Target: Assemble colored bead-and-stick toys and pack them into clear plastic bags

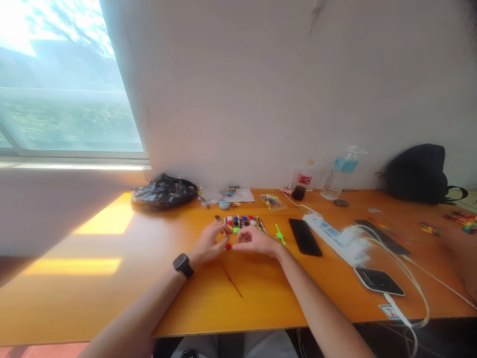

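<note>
My left hand (211, 242), with a black watch (182, 265) on its wrist, hovers over the table with fingers curved and apart. Just below its fingertips is a red round cap (228, 246). Facing it from the right, my right hand (255, 240) has bent fingers, a gap showing between thumb and forefinger; I see nothing held in either hand. Beyond both hands lies a cluster of small round caps (236, 223) in several colours, partly covered by the fingers. A dark round cap (217, 218) sits at its left end. Thin coloured sticks (263, 224) lie at its right.
A bright green plastic piece (279, 235) and a black phone (305, 237) lie right of my hands. Further right are a white power strip (330, 238), cables and another phone (379, 281). A black plastic bag (164, 193) and bottles (332, 184) stand along the wall.
</note>
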Tool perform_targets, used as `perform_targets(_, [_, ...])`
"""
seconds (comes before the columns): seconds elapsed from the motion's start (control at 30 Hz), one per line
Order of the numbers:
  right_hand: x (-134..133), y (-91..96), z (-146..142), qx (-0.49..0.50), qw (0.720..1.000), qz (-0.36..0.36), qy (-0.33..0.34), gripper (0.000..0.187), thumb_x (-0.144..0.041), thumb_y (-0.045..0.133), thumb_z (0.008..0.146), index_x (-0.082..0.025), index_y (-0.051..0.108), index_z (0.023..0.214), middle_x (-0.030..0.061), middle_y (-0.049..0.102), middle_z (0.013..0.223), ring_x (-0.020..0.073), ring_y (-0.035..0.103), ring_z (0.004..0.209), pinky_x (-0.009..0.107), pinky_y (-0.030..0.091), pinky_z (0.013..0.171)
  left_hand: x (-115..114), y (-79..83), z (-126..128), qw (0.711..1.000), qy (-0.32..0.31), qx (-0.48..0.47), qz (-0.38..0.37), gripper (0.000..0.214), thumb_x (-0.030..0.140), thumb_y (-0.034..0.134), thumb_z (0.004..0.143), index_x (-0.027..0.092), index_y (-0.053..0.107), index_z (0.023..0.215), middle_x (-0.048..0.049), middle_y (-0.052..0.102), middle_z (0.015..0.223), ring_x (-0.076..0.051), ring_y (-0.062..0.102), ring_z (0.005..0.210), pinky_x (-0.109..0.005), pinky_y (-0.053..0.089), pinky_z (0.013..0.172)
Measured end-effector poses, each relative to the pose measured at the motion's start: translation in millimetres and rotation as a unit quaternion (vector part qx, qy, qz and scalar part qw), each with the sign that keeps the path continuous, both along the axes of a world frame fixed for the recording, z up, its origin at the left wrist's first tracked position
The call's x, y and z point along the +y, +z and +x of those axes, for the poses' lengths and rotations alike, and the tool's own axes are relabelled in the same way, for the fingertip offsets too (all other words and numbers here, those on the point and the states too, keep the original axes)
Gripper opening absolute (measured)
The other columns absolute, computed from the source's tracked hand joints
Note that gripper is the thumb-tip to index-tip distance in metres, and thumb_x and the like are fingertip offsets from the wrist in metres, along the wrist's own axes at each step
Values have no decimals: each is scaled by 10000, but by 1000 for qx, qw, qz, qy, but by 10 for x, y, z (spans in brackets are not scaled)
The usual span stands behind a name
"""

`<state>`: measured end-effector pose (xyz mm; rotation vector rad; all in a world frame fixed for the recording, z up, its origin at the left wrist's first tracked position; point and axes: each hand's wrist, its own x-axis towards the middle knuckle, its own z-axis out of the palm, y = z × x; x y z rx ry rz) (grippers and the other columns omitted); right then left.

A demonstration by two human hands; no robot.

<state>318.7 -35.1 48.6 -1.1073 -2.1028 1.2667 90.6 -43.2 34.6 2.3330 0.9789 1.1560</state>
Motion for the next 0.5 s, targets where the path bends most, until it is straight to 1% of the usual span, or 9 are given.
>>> perform_targets(0.07, [-57,-16,-33,-54,996,-23,60,454,-551,888,671,-152,714,800,-13,651,691,111,562,619,204,392,546,10,-20,6,1000,7,2,1,143,179,560,928,199,697,895,-53,705,910,-194,621,867,-300,472,808])
perform_targets(0.13, [-119,-33,-89,-99,989,-29,106,454,-514,932,605,-154,738,803,-19,663,680,106,561,599,196,379,515,14,-29,7,1000,18,2,-5,168,151,544,921,200,703,902,-48,711,905,-181,623,842,-280,469,766])
perform_targets(0.17, [-145,-42,-120,-113,985,-28,127,439,-491,940,594,-158,750,806,-23,666,673,103,558,587,194,368,500,15,-29,5,1000,24,1,-8,177,146,539,919,200,707,907,-47,713,901,-176,623,831,-273,466,749])
perform_targets(0.2, [-167,-51,-150,-119,982,-26,148,407,-469,935,607,-162,763,811,-25,672,670,100,557,581,192,363,492,15,-25,3,999,31,0,-12,183,148,536,920,199,711,914,-47,715,897,-174,623,822,-269,464,735])
perform_targets(0.27, [-190,-66,-197,-114,976,-22,184,296,-420,886,689,-169,781,807,-20,690,673,101,569,586,188,375,503,15,-12,-4,999,45,-5,-21,180,172,536,929,195,714,920,-47,717,878,-170,617,799,-264,456,709])
perform_targets(0.33, [-190,-77,-218,-106,973,-24,203,198,-363,812,772,-168,790,800,-12,702,668,106,586,592,187,397,525,17,5,-10,998,54,-15,-32,178,213,536,943,191,712,924,-43,717,861,-165,608,773,-255,444,684])
perform_targets(0.37, [-184,-82,-220,-106,973,-20,203,169,-336,786,788,-167,792,799,-11,702,661,108,590,591,186,400,527,19,12,-12,997,58,-24,-38,182,234,535,950,190,710,926,-39,717,854,-161,603,758,-250,437,672])
perform_targets(0.5, [-167,-127,-214,-127,974,8,187,113,-247,772,740,-160,789,810,-19,690,664,106,585,599,180,390,520,24,29,-15,995,64,-50,-51,195,272,536,954,187,709,927,-26,716,820,-148,586,713,-237,416,650])
